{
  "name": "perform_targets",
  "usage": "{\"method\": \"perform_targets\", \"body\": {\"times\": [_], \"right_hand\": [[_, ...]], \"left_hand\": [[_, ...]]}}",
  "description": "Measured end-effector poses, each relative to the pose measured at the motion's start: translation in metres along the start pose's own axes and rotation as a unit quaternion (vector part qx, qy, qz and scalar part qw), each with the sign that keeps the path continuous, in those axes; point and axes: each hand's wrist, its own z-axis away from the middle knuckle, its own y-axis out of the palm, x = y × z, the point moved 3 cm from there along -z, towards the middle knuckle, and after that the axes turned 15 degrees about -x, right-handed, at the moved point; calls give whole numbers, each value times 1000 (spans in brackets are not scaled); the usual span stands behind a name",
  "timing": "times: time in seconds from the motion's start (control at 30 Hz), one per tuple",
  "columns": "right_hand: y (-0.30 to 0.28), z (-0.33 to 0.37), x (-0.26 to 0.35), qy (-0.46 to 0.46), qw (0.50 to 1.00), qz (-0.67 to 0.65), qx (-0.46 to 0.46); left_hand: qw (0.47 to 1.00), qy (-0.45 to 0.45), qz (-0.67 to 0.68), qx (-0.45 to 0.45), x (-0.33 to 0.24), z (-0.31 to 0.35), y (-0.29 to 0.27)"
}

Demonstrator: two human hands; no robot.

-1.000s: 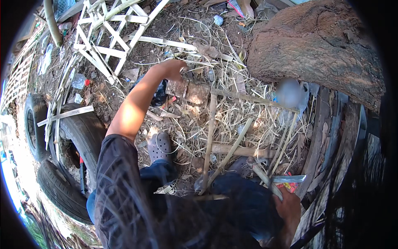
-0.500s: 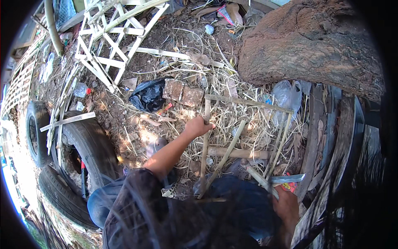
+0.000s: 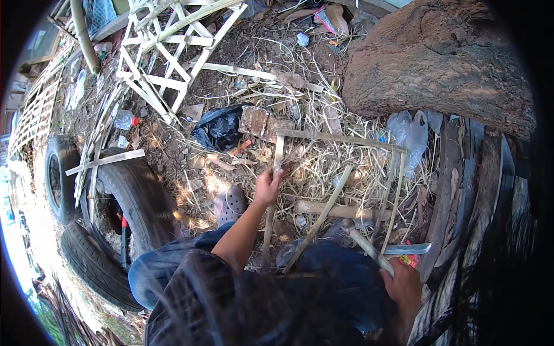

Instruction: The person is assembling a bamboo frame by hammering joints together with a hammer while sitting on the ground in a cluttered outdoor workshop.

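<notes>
My left hand [image 3: 268, 185] is closed round the left side of a four-sided frame of bamboo strips [image 3: 340, 139], below its far left corner. The frame slants over the litter in front of my knees. A loose-looking bamboo strip [image 3: 321, 217] crosses its lower part; whether it is fastened cannot be seen. At the lower right, my right hand [image 3: 402, 285] grips a pale round stick [image 3: 369, 248] with a darker knobbed far end. Just past that hand lies a flat metal blade [image 3: 408, 249], its handle hidden, over a red and yellow wrapper [image 3: 408, 260].
A thick tree trunk [image 3: 438, 57] lies at the far right. Old tyres [image 3: 138, 196] stack at left, near a bamboo lattice [image 3: 167, 57]. A brick [image 3: 265, 123] and black plastic bag [image 3: 218, 130] sit beyond the frame. A short bamboo pole [image 3: 340, 210] lies beneath it.
My left hand and the frame's left side have shifted left over the ground, the lower end swinging leftward. My right hand still grips the stick, barely moved. The whole view has shifted slightly.
</notes>
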Motion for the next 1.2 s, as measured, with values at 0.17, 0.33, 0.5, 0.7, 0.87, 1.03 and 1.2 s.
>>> {"method": "perform_targets", "body": {"times": [0.17, 0.33, 0.5, 0.7, 0.87, 1.03, 1.2], "right_hand": [[4, -1, -2, 30, 999, 28, 30], [8, -2, -6, -4, 1000, 28, 6], [11, -1, -8, -7, 999, 46, 11], [11, 1, -12, -45, 998, 25, -37], [4, 0, 0, -32, 999, 5, -30], [10, 1, -8, -45, 999, 15, -23], [10, 4, -11, -47, 998, 13, -37]], "left_hand": [[992, 22, -65, -103, 7, 38, -2], [981, 27, -15, -189, 15, 39, 7], [973, -2, -60, -224, 14, 32, 17], [971, 13, -112, -210, -5, 15, -23], [932, 282, -144, -178, -54, -30, -25], [868, 427, -218, -130, -73, -86, -19], [830, 481, -265, -95, -73, -98, -14]]}}
